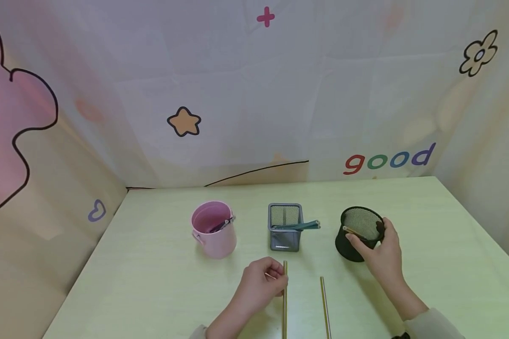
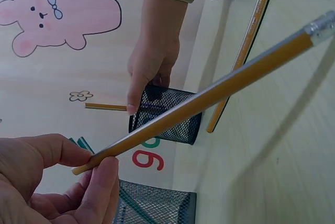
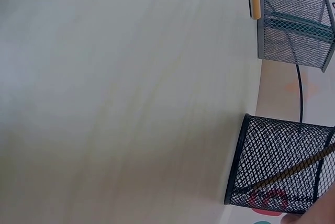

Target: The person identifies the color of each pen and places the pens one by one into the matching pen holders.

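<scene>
My left hand (image 1: 260, 285) pinches a yellow pencil (image 2: 220, 90) near one end between thumb and fingers; its silver ferrule end points away from the hand. At the right, my right hand (image 1: 386, 256) holds the round black mesh pen holder (image 1: 349, 247) by its rim, thumb at the front and fingers on the right side. A yellow pencil (image 2: 104, 107) leans inside that holder and sticks out of its mouth. Another yellow pencil (image 1: 325, 306) lies on the table between my hands.
A pink bucket (image 1: 220, 242) with dark pencils inside stands at the left. In the middle is a square grey mesh holder (image 1: 285, 241) with teal pencils (image 1: 307, 226) leaning out rightward. Behind the pale table (image 1: 144, 263) hangs a printed curtain (image 1: 246, 103).
</scene>
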`<state>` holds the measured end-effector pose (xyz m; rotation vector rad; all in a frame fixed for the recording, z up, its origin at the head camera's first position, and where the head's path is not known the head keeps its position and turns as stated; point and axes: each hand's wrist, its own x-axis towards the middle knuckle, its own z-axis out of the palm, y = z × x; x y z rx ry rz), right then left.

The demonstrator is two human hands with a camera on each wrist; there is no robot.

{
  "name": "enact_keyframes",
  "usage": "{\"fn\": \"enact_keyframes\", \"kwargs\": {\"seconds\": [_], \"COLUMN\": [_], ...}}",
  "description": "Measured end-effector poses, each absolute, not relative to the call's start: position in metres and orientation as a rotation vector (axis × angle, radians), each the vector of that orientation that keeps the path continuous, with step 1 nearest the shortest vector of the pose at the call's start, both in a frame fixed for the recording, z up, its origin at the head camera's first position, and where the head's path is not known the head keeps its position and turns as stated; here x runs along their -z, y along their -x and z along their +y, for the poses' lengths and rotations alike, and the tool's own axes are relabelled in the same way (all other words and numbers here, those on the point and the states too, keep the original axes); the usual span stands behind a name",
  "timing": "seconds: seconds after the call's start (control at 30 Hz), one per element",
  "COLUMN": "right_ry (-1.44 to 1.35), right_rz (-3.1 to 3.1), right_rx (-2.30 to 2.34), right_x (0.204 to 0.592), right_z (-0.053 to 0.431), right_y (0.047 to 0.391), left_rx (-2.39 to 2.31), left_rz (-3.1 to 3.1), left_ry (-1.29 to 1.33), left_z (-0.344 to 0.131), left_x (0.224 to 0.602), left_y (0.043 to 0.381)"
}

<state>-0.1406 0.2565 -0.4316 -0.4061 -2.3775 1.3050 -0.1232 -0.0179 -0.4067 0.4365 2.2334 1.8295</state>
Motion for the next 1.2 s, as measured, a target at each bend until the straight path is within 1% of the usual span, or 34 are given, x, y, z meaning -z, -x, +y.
{"fn": "enact_keyframes", "kwargs": {"seconds": [0.33,0.8,0.97,1.2], "right_ry": [0.387,0.386,0.371,0.374], "right_rz": [-2.361,-2.367,-2.35,-2.339], "right_rx": [-1.297,-1.297,-1.301,-1.305], "right_x": [0.43,0.431,0.433,0.432], "right_z": [0.258,0.258,0.257,0.256], "right_y": [0.142,0.141,0.142,0.141], "left_rx": [-1.95,-2.149,-2.249,-2.39], "left_rz": [2.269,2.306,2.239,2.213], "left_ry": [-0.456,-0.412,-0.497,-0.719], "left_z": [-0.014,-0.008,-0.007,-0.004], "left_x": [0.396,0.387,0.387,0.388], "left_y": [0.122,0.117,0.114,0.115]}}
